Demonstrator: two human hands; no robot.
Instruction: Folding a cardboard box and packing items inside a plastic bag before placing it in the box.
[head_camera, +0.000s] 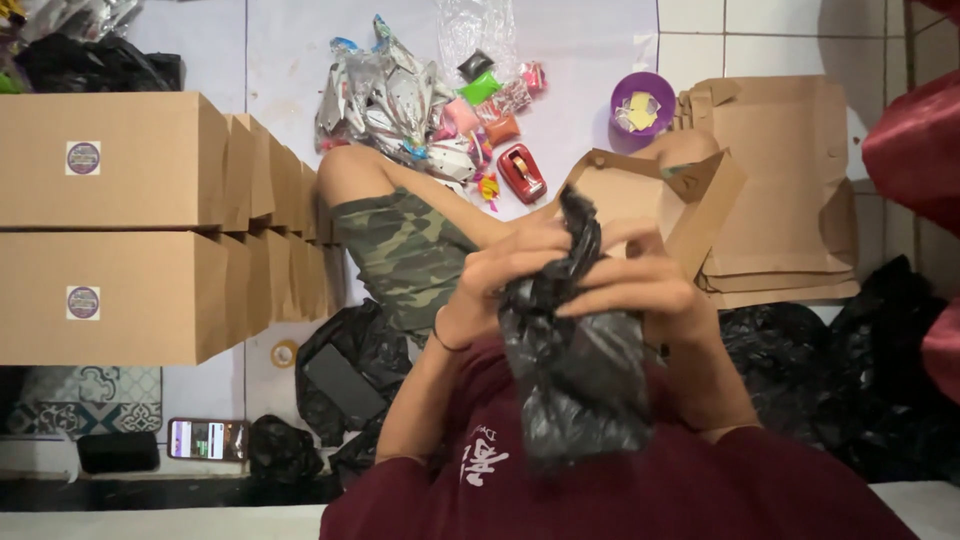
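Note:
Both hands hold a crumpled black plastic bag (575, 360) up in front of my chest. My left hand (505, 270) pinches its upper left side and my right hand (640, 290) grips its upper right side; the twisted top of the bag sticks up between the fingers. Just behind the hands an open brown paper bag (690, 205) rests against my knee. I sit on the floor in camouflage shorts (405, 250) and a maroon shirt.
Rows of standing brown paper bags (120, 225) with round stickers fill the left. A pile of foil-wrapped snacks (400, 100), a red tape dispenser (521, 172) and a purple bowl (643, 100) lie ahead. Flat paper bags (790, 180) are stacked right. A phone (208, 438) and more black plastic bags (850, 380) lie nearby.

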